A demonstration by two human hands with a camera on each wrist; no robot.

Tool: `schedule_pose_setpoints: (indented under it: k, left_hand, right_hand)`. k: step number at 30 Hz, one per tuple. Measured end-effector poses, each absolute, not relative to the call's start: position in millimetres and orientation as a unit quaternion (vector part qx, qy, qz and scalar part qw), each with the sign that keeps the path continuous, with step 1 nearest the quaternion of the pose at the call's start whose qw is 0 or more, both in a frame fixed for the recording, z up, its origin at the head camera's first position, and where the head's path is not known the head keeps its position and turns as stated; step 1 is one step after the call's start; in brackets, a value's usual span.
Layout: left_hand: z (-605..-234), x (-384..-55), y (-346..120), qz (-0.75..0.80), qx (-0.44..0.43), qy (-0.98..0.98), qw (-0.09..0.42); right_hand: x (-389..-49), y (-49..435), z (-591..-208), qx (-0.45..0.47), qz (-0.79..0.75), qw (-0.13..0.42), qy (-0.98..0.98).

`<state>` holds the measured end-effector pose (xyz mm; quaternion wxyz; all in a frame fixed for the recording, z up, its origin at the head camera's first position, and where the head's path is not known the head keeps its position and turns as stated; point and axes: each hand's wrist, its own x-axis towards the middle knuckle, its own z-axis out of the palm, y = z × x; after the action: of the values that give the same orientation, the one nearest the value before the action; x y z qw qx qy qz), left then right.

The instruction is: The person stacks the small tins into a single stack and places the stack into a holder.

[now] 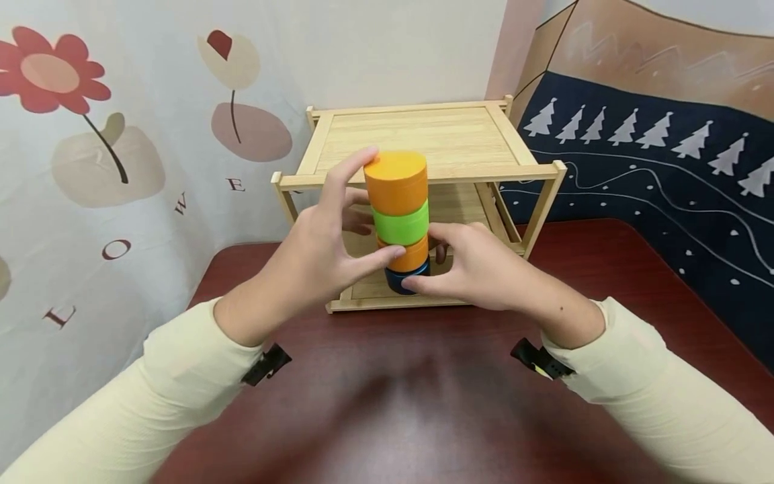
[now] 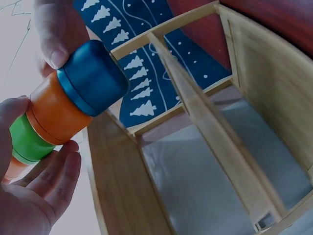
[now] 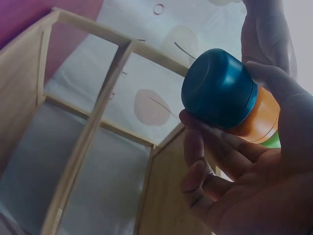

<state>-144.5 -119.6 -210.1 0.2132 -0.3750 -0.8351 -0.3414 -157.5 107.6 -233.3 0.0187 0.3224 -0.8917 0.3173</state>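
A column of short round jars stands upright in the air before the shelf: an orange jar (image 1: pixel 396 183) on top, a green jar (image 1: pixel 402 224), another orange jar (image 1: pixel 412 255) and a dark blue jar (image 1: pixel 406 277) at the bottom. My left hand (image 1: pixel 323 242) grips the column from the left, index finger at the top orange jar and thumb across the lower orange one. From the right, my right hand (image 1: pixel 478 265) pinches the blue jar, its thumb in front. In the right wrist view the fingers curl beneath the blue jar (image 3: pixel 217 88). Palm-side contact is partly hidden.
A two-tier wooden shelf (image 1: pixel 423 138) stands behind the jars on a dark red table (image 1: pixel 411 390). A pale printed cloth (image 1: pixel 151 168) hangs at the left, a navy cloth with white trees (image 1: pixel 653 175) at the right. Black straps (image 1: pixel 266 364) circle both wrists.
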Motion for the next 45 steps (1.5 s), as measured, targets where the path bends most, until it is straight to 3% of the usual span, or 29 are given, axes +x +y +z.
schedule_pose_setpoints:
  k: [11, 31, 45]
  left_hand:
    - [-183, -151, -119, -0.376, -0.392, -0.821, 0.177]
    - [-148, -162, -110, -0.358, -0.364, -0.842, 0.174]
    - [-122, -173, -104, -0.429, -0.346, -0.825, 0.127]
  right_hand:
    - [-160, 108, -209, 0.31, 0.306, 0.022, -0.9]
    - [-170, 115, -181, 0.302, 0.321, 0.048, -0.896]
    - [-182, 118, -163, 0.287, 0.332, 0.086, -0.894]
